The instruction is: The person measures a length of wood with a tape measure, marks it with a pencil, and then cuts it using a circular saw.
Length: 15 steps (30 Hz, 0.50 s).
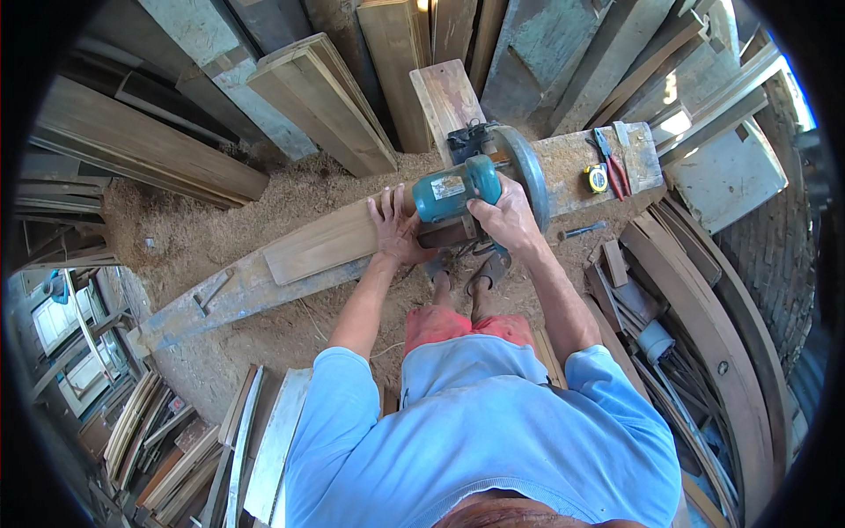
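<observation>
Saw on plank, bench cluttered

Yellow tape measure and red-handled pliers lie right of the right hand, which grips the teal circular saw. Left hand presses spread on the long brown wooden plank, which runs left-right beneath it.

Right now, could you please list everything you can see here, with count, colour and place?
saw: one, teal body, grey guard, on the plank at centre
plank: one, light brown, across the beam under the left hand
beam: one, grey, long, running lower left to upper right
tape measure: one, yellow, on the beam's right end
pliers: one, red and blue handles, beside the tape measure
boards: many, brown and grey, leaning along the top
curved strips: several, brown, at right
sawdust: tan, covering the ground
left hand: flat on the plank
right hand: gripping the saw handle
</observation>
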Each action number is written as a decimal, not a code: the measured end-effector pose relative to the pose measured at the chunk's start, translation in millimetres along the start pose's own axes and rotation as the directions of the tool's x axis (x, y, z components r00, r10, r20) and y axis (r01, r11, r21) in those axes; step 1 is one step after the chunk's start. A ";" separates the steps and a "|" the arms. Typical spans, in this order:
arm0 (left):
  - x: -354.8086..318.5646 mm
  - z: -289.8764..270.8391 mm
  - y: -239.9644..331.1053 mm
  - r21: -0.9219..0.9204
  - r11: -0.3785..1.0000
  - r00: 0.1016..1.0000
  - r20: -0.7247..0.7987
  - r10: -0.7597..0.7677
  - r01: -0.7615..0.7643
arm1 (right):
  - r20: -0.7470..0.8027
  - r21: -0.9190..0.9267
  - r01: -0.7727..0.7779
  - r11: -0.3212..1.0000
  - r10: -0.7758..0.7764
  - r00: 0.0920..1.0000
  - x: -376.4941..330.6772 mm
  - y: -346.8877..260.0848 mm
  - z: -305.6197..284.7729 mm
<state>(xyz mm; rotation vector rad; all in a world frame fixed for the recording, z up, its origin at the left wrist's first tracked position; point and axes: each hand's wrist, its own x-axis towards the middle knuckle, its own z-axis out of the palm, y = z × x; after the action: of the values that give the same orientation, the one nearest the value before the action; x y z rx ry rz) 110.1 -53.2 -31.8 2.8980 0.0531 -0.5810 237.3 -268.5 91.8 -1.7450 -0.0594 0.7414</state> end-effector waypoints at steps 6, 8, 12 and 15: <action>0.0 -0.8 0.7 -0.021 0.999 0.998 -0.061 0.029 -0.030 | -0.005 -0.008 0.000 1.000 0.000 1.000 7.1 -2.1 -1.2; 0.3 6.9 -1.3 -0.015 0.998 0.990 -0.129 0.060 -0.063 | -0.025 -0.037 0.028 0.999 -0.029 0.999 10.2 -1.5 -2.0; -3.1 9.0 -2.6 0.010 0.999 0.997 -0.067 0.041 -0.040 | -0.022 -0.126 0.075 0.989 -0.078 0.997 24.0 -8.6 -0.4; -1.7 5.6 0.9 0.009 1.000 1.000 -0.001 0.009 -0.009 | -0.015 -0.103 0.098 0.990 -0.100 0.995 42.5 -6.8 -0.7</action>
<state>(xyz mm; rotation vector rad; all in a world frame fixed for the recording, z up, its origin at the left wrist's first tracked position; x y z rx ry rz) 106.6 -55.2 -36.1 2.9059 0.0378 -0.5796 273.8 -249.6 79.0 -1.8324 -0.1717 0.6584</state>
